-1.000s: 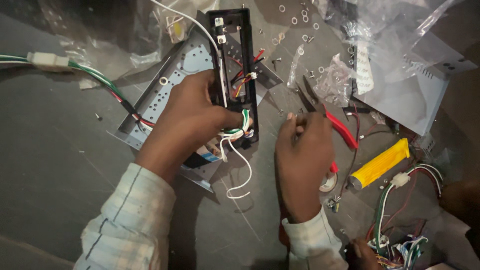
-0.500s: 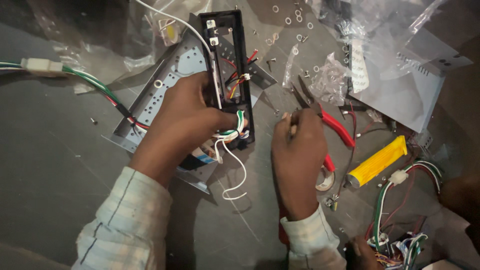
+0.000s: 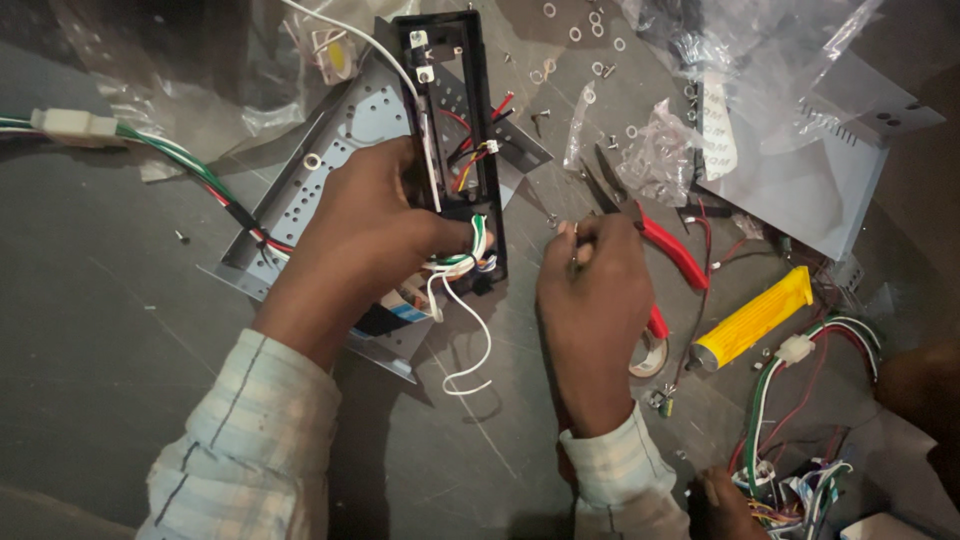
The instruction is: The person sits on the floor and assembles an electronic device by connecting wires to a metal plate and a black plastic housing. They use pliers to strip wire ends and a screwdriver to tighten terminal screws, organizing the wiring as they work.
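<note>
The left hand (image 3: 375, 235) grips the black frame (image 3: 450, 140) at centre top, fingers wrapped around its lower end and loose wires (image 3: 462, 262). The right hand (image 3: 595, 300), right of centre, is closed on red pliers (image 3: 650, 245); the jaws could slip and nick a wire.

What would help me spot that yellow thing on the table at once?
Start at the right hand near the middle of the dark table. Just right of it lie the red-handled pliers, then the yellow ribbed handle, lying slanted. It is the only bright yellow, chunky piece among thin wires.
</note>
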